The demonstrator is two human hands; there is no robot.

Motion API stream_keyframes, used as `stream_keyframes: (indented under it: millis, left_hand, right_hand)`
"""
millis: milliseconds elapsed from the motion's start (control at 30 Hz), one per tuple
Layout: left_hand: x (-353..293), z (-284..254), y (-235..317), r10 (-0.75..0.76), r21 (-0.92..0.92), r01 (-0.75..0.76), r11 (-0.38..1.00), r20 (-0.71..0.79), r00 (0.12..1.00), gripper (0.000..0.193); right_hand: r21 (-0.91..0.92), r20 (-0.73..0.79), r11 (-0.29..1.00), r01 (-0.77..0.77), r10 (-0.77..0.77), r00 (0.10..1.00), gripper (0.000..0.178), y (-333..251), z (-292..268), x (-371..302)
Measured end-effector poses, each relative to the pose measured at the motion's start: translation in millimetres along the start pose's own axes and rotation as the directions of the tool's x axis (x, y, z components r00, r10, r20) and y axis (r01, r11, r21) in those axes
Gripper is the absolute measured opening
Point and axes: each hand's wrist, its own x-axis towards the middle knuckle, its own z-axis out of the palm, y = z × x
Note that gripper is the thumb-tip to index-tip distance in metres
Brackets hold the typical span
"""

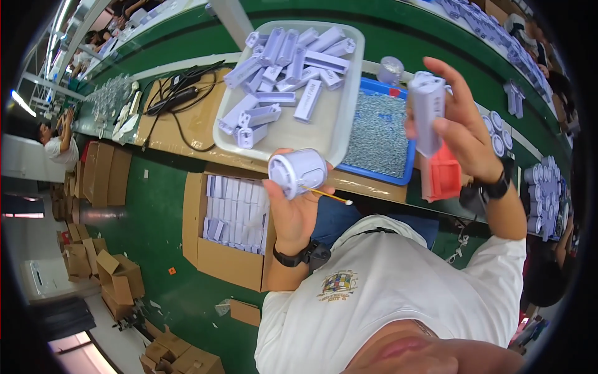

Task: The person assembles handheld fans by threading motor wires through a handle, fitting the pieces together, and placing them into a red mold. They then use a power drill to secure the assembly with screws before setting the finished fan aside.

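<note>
My left hand (291,217) is closed around a white cylindrical plastic housing (302,171), tilted so its round ribbed end faces left. A thin yellow wire (328,195) with a small white tip sticks out from the housing's lower side. Raised over the right part of the bench, my right hand (466,134) grips a long pale-lavender plastic casing (427,115) between thumb and fingers, upright with its end up. The two parts are well apart. Between and beyond my hands stands a white tray (219,124) with several similar lavender casings (308,100) lying loose in it.
A blue tray (408,168) full of small metal screws (377,134) lies right of the white tray. Near it are a red bin (443,171) and a clear round cup (390,70). Black cables (180,96) lie at left. An open carton (230,265) of white parts sits below the bench.
</note>
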Motion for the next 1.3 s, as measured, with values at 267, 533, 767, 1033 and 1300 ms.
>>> stream_keyframes:
  millis: [267,533,767,1033,1300]
  left_hand:
    - [24.8,69.4,-81.2,-0.133,-0.009,0.141,0.99,0.264,0.955,0.075]
    - [26.9,113.4,-145.6,-0.206,0.285,0.143,0.948,0.202,0.958,0.066]
    - [34.8,126.3,-178.2,-0.252,0.417,0.148,0.897,0.204,0.946,0.07]
    - [36.0,137.3,-187.3,-0.238,0.475,0.092,0.875,0.259,0.936,0.067]
    - [33.2,142.0,-190.6,-0.326,0.437,0.207,0.875,0.217,0.92,0.077]
  right_hand:
    - [-0.23,-0.352,0.97,0.078,-0.158,0.922,0.056,8.8,-68.0,-124.5]
    - [0.09,-0.69,0.991,0.103,-0.013,0.724,0.042,14.3,-108.1,-165.3]
    - [-0.215,-0.568,0.92,0.328,-0.391,0.724,0.042,57.0,-148.7,-180.9]
    - [0.08,-0.706,0.994,0.072,0.005,0.708,0.056,59.0,-140.6,-183.2]
    - [-0.106,-0.602,0.986,0.127,-0.165,0.782,0.058,69.1,-136.8,-182.3]
